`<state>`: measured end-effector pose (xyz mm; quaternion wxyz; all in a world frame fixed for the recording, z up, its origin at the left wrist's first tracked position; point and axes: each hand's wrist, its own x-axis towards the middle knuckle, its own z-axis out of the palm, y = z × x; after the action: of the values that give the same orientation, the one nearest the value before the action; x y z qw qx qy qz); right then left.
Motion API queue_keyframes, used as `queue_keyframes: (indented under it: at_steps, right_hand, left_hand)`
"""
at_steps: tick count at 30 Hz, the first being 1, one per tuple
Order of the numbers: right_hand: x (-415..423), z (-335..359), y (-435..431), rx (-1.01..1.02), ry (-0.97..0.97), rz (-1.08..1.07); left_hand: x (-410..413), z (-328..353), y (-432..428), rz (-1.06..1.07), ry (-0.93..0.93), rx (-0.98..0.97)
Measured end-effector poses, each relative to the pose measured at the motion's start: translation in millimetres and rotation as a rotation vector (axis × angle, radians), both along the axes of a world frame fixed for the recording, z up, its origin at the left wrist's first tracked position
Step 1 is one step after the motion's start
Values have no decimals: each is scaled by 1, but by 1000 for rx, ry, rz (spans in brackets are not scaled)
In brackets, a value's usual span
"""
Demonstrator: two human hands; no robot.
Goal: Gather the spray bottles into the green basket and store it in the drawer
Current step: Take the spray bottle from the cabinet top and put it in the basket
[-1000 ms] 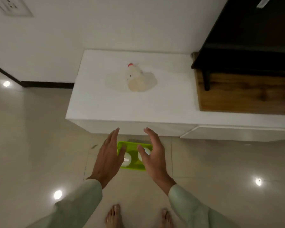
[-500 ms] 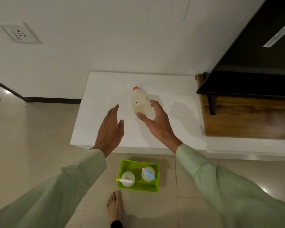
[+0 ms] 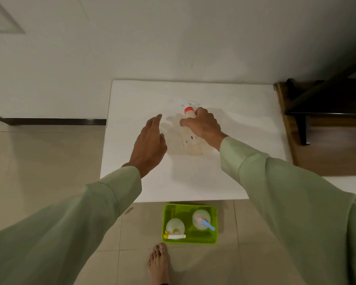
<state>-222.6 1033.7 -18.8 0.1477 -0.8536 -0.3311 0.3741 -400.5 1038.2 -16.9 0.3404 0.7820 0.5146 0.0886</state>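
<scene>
Contact has been made since half a second ago: the right hand (image 3: 203, 125), then only beside the red-capped spray bottle (image 3: 189, 138), is now wrapped around its neck just under the cap, the grip closed on it. The bottle is seen on the white bench (image 3: 245, 140), near its centre. The left hand (image 3: 150, 145) is held at nine o'clock of the bottle, closer than before, fingers extended and loosely together, nothing pinched. On the floor at six o'clock of the bench, the green basket (image 3: 213, 210) is found as earlier, with two spray bottles standing inside. A bare foot (image 3: 159, 263) is seen below it.
</scene>
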Motion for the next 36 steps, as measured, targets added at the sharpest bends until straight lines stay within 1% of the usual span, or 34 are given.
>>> queue_keyframes:
  at_steps: [2, 5, 8, 11, 17, 24, 26, 30, 36]
  right_hand:
    - [-3, -2, 3, -5, 8, -46]
    - [-4, 0, -3, 30, 81, -142]
    - [-3, 6, -21, 121, 203, -214]
    - [-3, 14, -49, 229, 286, -226]
    - [-3, 20, -131, 424, 422, -250]
    - [-9, 9, -239, 448, 507, -236]
    - [-11, 0, -273, 448, 484, -255]
    - [-25, -33, -327, 403, 375, -339]
    - [-66, -128, -383, 328, 237, -451]
  left_hand:
    - [-1, -4, 2, -8, 1, -11]
    - [-4, -6, -1, -18, 9, -20]
    - [-6, 0, -10, -39, 4, -22]
    - [-5, 8, -26, -43, -18, -8]
    - [-5, 19, -90, -44, -25, 2]
    - [-9, 20, -190, -22, 5, -55]
    - [-12, 15, -219, -9, 13, -75]
    - [-20, -12, -260, -17, 56, -109]
    - [-43, -79, -300, -40, 120, -185]
